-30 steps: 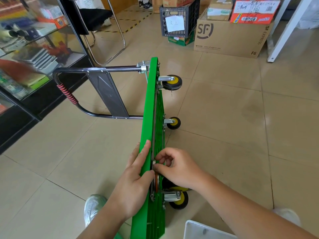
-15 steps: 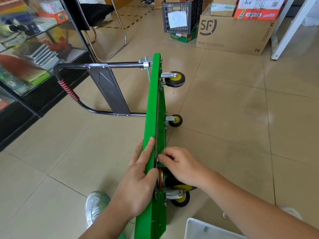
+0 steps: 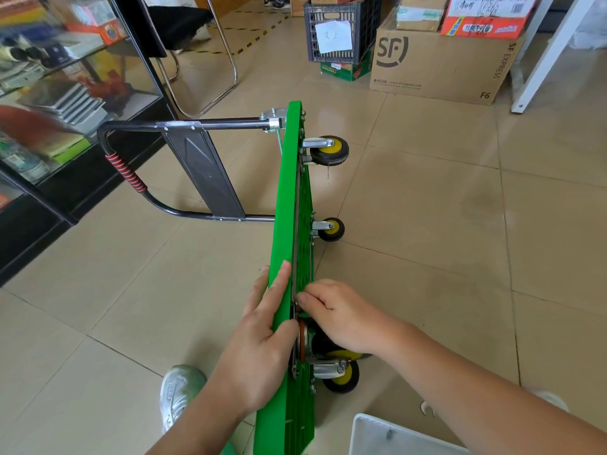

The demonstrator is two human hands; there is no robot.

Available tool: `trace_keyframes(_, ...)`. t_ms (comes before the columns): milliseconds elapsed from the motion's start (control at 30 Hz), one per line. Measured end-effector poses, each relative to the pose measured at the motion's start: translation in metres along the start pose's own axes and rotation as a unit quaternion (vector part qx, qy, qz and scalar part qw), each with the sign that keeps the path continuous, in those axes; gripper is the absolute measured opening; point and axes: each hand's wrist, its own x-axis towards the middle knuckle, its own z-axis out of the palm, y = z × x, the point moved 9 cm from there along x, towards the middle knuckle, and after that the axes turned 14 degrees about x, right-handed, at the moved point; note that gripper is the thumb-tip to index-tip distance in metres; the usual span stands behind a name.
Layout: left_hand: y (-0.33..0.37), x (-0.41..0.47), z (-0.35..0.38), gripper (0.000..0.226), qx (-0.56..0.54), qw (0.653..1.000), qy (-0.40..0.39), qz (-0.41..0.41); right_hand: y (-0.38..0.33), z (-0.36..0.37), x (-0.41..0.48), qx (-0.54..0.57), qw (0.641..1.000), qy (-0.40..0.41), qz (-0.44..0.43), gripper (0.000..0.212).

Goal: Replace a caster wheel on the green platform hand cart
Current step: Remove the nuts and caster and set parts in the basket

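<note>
1 green platform hand cart (image 3: pixel 289 205) stands on its long edge on the tile floor (image 3: pixel 443 224), centre of scene, deck face left, underside right. 1 black handle (image 3: pixel 131 178) with a red-striped grip sticks out left at the far end. 4 caster wheels, black with yellow hubs, all on the right side: 2 far (image 3: pixel 329 150) (image 3: pixel 331 229), 2 near, one in plain view (image 3: pixel 341 377), one mostly hidden under the right wrist (image 3: pixel 345 354). 1 orange ring (image 3: pixel 301 339) sits at the cart's top edge by the near casters. Left hand (image 3: pixel 259 349): fingers straight, pressed flat on the deck face, thumb laid over the top edge. Right hand (image 3: pixel 341 313): fingers curled, thumb and forefinger tips pinching at the far end of the mounting plate (image 3: pixel 294 310); any small part there is too small to tell. 1 white shoe (image 3: pixel 182 392) near left. Far: 1 black crate (image 3: pixel 338 31) with a paper note, 1 SF cardboard box (image 3: pixel 440 67). 1 glass cabinet (image 3: pixel 65 103) left.
</note>
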Motion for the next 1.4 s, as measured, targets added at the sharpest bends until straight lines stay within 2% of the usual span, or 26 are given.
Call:
trace_keyframes(67, -0.001, 0.0, 0.0, 0.076, 0.003, 1.0, 0.001, -0.001, 0.003, -0.002, -0.002, 0.006, 1.0, 0.003, 0.004, 0.019)
trace_keyframes(133, -0.002, 0.0, 0.0, 0.075, 0.007, 1.0, 0.002, -0.001, 0.001, 0.001, -0.003, -0.005, 1.0, -0.005, -0.008, 0.013)
trace_keyframes(367, 0.001, -0.001, 0.001, 0.072, 0.022, 1.0, 0.006, 0.006, 0.0, 0.012, 0.003, -0.077, 0.996, -0.038, -0.022, 0.024)
trace_keyframes(633, 0.003, 0.0, 0.001, 0.075, 0.012, 1.0, 0.006, 0.006, 0.003, 0.013, 0.004, -0.008, 0.998, -0.058, 0.016, 0.027)
trace_keyframes(733, 0.001, 0.001, 0.001, 0.077, 0.005, 1.0, 0.003, 0.002, 0.005, 0.004, 0.0, 0.031, 0.999, -0.02, 0.022, 0.022)
trace_keyframes(833, -0.001, 0.001, 0.002, 0.077, 0.005, 1.0, 0.0, 0.001, 0.008, -0.006, -0.006, 0.105, 0.994, 0.031, 0.017, 0.007)
trace_keyframes(967, -0.002, 0.002, 0.001, 0.077, 0.007, 1.0, 0.003, 0.0, 0.013, -0.006, -0.01, 0.135, 0.99, 0.041, 0.014, 0.013)
trace_keyframes(1400, -0.002, 0.001, 0.003, 0.077, 0.005, 1.0, 0.004, -0.005, 0.015, -0.005, -0.009, 0.173, 0.981, 0.081, 0.037, 0.01)
